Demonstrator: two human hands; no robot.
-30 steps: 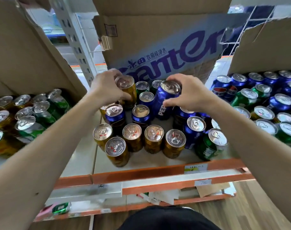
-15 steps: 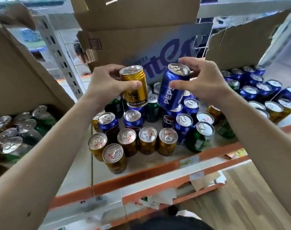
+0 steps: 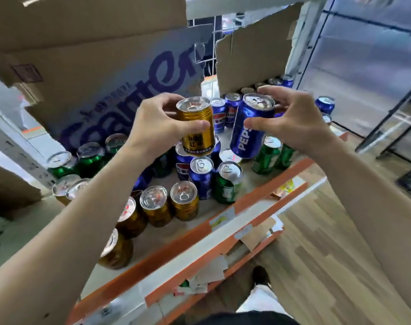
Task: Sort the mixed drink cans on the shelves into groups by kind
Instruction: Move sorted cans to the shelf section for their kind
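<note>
A: What is gripped by the hands?
B: The gold can is gripped by the left hand, the blue Pepsi can by the right hand. Both are held above the mixed cans standing on the shelf.

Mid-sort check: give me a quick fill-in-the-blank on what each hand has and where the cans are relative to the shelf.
The left hand grips a ribbed can coloured ____.
The right hand grips a Pepsi can coloured ____.
Both cans are held ____ the shelf, not standing on it.
Missing words: gold; blue; above.
</note>
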